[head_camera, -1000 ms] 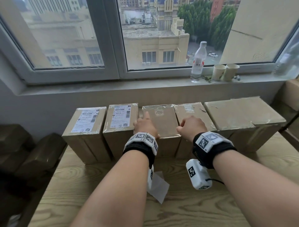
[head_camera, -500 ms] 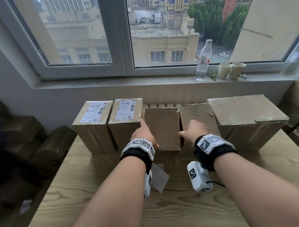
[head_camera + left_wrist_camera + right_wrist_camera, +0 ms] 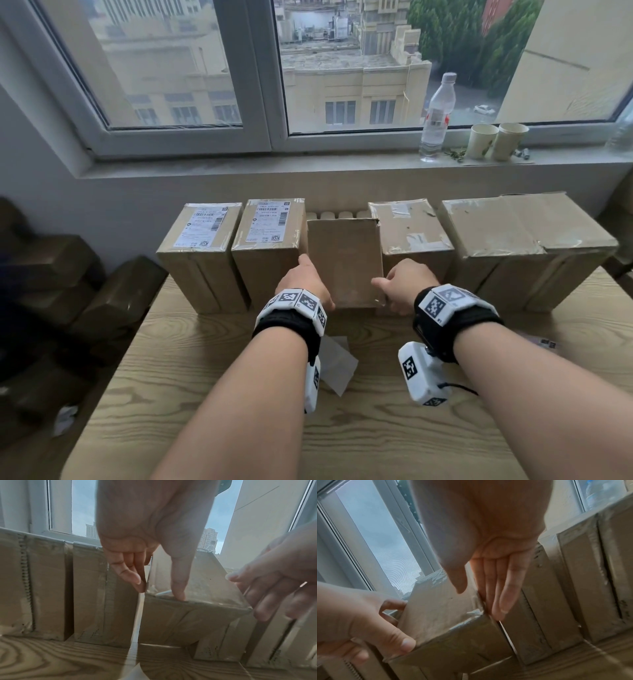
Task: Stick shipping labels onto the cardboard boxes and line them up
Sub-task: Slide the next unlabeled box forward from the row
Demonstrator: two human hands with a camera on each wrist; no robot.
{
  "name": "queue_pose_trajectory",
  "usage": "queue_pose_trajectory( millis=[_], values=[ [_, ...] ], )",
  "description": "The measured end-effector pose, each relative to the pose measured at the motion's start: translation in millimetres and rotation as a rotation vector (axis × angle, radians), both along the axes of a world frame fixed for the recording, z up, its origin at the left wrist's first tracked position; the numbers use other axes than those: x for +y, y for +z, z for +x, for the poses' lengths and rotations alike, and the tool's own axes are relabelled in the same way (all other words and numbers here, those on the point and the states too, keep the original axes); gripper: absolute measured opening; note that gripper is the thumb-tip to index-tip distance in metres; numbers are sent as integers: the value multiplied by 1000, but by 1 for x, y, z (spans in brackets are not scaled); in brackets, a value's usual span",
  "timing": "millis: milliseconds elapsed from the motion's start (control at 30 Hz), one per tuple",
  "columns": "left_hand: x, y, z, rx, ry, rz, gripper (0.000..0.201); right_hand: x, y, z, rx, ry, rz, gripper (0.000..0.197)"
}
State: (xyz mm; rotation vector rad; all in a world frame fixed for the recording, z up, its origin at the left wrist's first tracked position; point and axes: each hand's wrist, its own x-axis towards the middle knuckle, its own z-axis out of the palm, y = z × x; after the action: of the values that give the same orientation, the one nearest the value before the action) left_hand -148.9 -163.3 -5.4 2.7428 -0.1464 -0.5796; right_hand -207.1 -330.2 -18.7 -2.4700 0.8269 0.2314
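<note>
Five cardboard boxes stand in a row at the far edge of the wooden table [image 3: 239,394]. The two left boxes [image 3: 202,229] [image 3: 270,226] carry white shipping labels. The middle box [image 3: 344,263] [image 3: 197,582] [image 3: 440,608] is tilted out of the row, plain face up. My left hand [image 3: 305,279] [image 3: 159,589] pinches its left edge, thumb on top, fingers down the gap. My right hand [image 3: 400,284] [image 3: 479,599] holds its right edge, fingers slid down between it and the neighbouring bare box [image 3: 407,229].
A larger bare box [image 3: 524,226] ends the row on the right. A white sheet of paper [image 3: 337,366] lies on the table under my left wrist. A water bottle [image 3: 438,116] and two paper cups [image 3: 496,140] stand on the sill. Dark boxes [image 3: 68,291] are piled at the left.
The middle box stood in the row with my hands on its top. It has since been pulled toward me and tilted, and my hands have gone to its sides.
</note>
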Motion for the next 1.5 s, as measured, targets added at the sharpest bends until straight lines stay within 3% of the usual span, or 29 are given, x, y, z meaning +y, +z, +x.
queue_pose_trajectory(
  millis=[400, 800, 1133, 1333, 1433, 1500],
  values=[
    [15, -4, -9, -25, 67, -106, 64, 9, 14, -14, -60, 113, 0, 30],
    [37, 16, -40, -70, 191, -302, 64, 19, 38, -40, -136, 182, -32, 23],
    [37, 13, -56, -27, 262, -377, 62, 21, 33, -48, -86, 151, 112, 28],
    [35, 5, -58, -12, 373, -398, 28, 22, 22, -50, -38, 157, 167, 21],
    [35, 0, -64, 35, 384, -359, 41, 22, 13, -54, 24, 137, 278, 4],
    [34, -2, -67, 40, 409, -353, 53, 22, 9, -56, 42, 123, 344, 8]
  ],
)
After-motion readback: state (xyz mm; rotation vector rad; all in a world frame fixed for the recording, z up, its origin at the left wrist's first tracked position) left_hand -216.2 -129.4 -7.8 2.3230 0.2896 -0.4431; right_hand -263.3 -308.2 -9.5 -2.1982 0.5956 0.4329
